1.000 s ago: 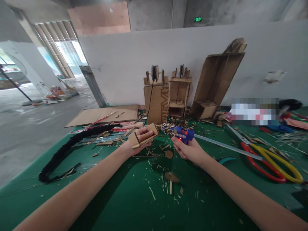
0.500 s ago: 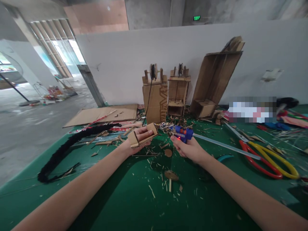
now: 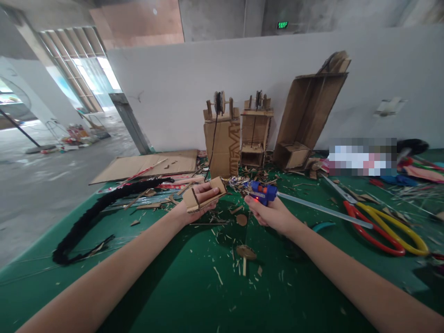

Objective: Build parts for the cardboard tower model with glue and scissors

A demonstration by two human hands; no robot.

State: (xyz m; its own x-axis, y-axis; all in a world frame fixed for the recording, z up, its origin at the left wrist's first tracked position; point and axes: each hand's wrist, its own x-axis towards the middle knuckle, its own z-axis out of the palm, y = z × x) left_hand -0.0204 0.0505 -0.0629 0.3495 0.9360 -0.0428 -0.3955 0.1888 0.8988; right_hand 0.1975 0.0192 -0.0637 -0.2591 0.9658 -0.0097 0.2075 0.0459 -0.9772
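Observation:
My left hand (image 3: pixel 204 190) is closed around a small folded cardboard piece (image 3: pixel 192 200), with its fingers lying across the inside. In my right hand (image 3: pixel 265 212) is a blue glue gun (image 3: pixel 262 192), its red light lit and a long clear glue stick (image 3: pixel 322 210) running out of its back. The gun's nozzle points toward the cardboard piece, beside its right end; whether they touch I cannot tell. Below the hands a cardboard disc (image 3: pixel 242 219) lies on the green table, and nearer me rests another disc (image 3: pixel 246 252) with a small strip by it.
Three cardboard structures (image 3: pixel 222 143) stand at the back by a white wall. To the right lie scissors (image 3: pixel 374 226) with red and yellow handles. A black fuzzy strip (image 3: pixel 86 215) and a flat cardboard sheet (image 3: pixel 149 166) are on the left. Scraps litter the green table (image 3: pixel 194 286).
The whole view has shifted very slightly. Both hands keep nearly the same pose, still holding the cardboard piece and the glue gun.

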